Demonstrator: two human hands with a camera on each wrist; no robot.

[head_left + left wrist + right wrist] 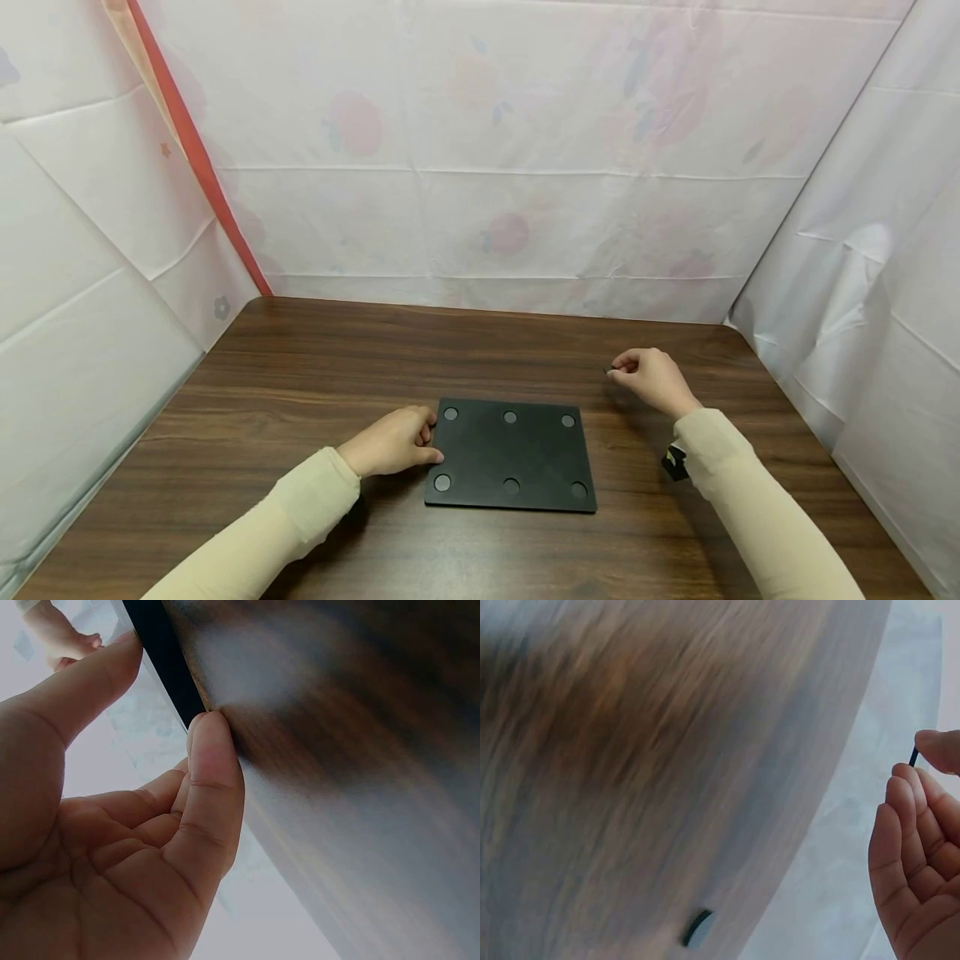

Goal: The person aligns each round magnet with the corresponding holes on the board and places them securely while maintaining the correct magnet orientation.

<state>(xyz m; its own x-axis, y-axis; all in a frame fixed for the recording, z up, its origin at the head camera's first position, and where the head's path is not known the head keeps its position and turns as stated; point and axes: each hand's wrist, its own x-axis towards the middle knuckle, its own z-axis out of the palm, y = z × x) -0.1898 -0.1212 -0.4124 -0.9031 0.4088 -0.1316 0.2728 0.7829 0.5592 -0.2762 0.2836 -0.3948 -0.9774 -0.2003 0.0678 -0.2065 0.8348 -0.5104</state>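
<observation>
A flat black rectangular board [512, 454] lies on the table, with several round recesses spaced along its far and near long edges; some show grey discs. My left hand [396, 442] holds the board's left edge. In the left wrist view its thumb [112, 667] and a fingertip [210, 739] meet the dark edge [172, 664]. To the right and beyond the board, my right hand [651, 379] is raised over the table. Between thumb and fingertips it pinches a small thin dark disc [913, 756], seen edge-on in the right wrist view.
Another small disc [698, 928] with a dark rim sits on the wood in the right wrist view. The brown table [337, 358] is bordered by white printed curtains [487, 167] at the back and sides. A red strip [195, 154] runs down the left corner.
</observation>
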